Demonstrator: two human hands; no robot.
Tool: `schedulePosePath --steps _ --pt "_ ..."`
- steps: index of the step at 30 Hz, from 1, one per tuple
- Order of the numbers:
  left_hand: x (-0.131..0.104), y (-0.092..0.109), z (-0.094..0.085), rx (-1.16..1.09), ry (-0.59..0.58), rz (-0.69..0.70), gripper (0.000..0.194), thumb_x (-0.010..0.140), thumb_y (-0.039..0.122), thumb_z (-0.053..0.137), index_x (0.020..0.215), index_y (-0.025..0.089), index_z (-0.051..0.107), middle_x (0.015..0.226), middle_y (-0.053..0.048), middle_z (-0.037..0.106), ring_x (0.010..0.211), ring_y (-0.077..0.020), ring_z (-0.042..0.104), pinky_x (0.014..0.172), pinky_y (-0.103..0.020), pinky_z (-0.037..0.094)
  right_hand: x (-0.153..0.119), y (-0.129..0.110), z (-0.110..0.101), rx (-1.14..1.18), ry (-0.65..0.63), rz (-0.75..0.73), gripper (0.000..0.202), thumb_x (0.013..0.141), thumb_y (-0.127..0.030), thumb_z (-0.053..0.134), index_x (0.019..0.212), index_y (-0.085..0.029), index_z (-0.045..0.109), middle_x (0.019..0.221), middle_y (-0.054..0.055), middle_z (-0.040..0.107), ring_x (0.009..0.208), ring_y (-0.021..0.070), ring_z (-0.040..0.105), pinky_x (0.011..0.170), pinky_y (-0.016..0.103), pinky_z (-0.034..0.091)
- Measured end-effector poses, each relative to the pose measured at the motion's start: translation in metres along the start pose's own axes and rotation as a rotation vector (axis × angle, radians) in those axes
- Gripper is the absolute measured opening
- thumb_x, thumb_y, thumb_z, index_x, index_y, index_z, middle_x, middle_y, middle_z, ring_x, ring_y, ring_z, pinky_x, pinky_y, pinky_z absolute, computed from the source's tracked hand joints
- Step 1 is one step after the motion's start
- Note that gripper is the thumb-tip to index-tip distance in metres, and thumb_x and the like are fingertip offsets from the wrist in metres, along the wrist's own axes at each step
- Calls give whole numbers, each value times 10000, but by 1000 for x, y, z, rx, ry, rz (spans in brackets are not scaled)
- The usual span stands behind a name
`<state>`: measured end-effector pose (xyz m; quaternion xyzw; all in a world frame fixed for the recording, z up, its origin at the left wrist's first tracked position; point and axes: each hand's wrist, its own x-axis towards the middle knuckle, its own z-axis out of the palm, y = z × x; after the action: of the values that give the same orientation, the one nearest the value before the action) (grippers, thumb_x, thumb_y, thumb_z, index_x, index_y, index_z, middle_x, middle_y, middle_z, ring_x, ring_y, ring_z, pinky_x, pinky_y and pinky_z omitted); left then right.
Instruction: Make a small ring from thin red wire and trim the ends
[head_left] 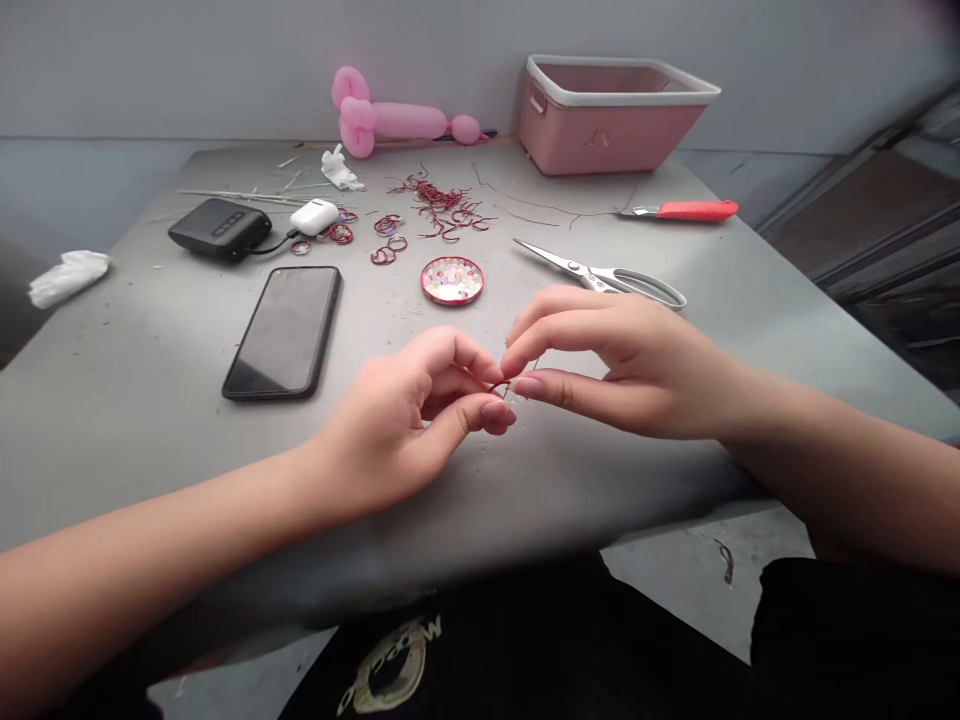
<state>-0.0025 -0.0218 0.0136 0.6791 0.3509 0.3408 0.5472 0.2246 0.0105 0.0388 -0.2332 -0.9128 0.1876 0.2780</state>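
My left hand (442, 400) pinches a small piece of red wire (498, 385) between thumb and fingers, above the grey table's near half. From the right, my right hand (600, 365) meets it, thumb and index finger closed on the same wire, with a thin end sticking up between the hands. Beyond them sits a round red-rimmed dish of pale beads (452, 280). Cut red wire pieces (442, 205) lie in a loose heap farther back. Several red wire rings (388, 250) are left of the heap. Silver scissors (600, 275) rest just behind my right hand.
A black phone (285, 330) lies left of my hands, with a black power bank (220, 228) and white earphone case (314, 216) behind it. Along the back are a pink balloon shape (397, 118) and a pink basket (600, 135). A red-handled cutter (694, 210) lies right.
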Motion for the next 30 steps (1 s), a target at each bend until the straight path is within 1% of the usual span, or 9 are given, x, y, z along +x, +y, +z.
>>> schedulePosePath --steps 3,6,9,13,17,21,24,27,30 --pt "-2 3 1 -14 -14 -18 114 922 266 654 910 189 571 835 8 750 809 -112 760 779 -201 616 3 10 -5 255 -135 44 149 919 -300 663 937 -172 738 895 26 701 810 84 650 756 207 523" --pt "-2 7 3 -76 -10 -58 173 899 298 691 913 188 559 800 15 750 784 -108 755 753 -194 615 6 15 -7 468 -268 52 107 887 -267 705 898 -168 746 882 23 724 817 81 674 772 192 538" --pt "-1 12 5 -135 -12 -124 209 889 296 707 962 189 543 752 32 746 751 -93 746 725 -176 609 8 17 -5 602 -329 66 79 862 -233 729 854 -156 744 857 30 740 812 93 691 781 206 561" --pt "3 16 7 -190 17 -103 176 884 252 706 962 158 580 853 13 729 825 -80 736 765 -159 605 8 19 -2 621 -226 59 37 845 -185 739 839 -149 736 830 29 733 785 91 670 758 218 552" --pt "4 16 7 -206 88 -49 211 849 162 733 1001 149 586 895 16 728 895 -56 725 800 -104 574 5 20 0 656 -129 138 83 863 -221 717 814 -154 718 748 11 682 714 82 616 665 219 528" --pt "3 19 8 -263 113 -107 290 800 131 782 996 165 570 833 39 753 859 -62 740 781 -111 584 3 20 0 717 -116 186 119 850 -251 739 815 -138 724 702 16 686 670 85 620 583 203 523" --pt "1 23 9 -317 135 -158 372 758 116 816 1006 175 545 796 45 764 829 -86 755 765 -144 604 2 20 0 730 -110 151 108 824 -233 767 830 -129 739 715 28 730 595 77 631 499 181 506" --pt "0 26 10 -333 156 -166 392 738 117 829 995 177 540 764 44 764 799 -102 760 737 -159 611 1 17 0 646 -33 90 119 797 -241 789 782 -136 734 710 23 743 593 84 651 517 191 526" --pt "0 25 11 -295 178 -133 368 748 139 821 979 181 539 720 49 748 724 -99 751 650 -145 594 1 12 0 461 68 57 114 811 -226 764 744 -151 711 659 2 714 583 82 636 526 199 520"
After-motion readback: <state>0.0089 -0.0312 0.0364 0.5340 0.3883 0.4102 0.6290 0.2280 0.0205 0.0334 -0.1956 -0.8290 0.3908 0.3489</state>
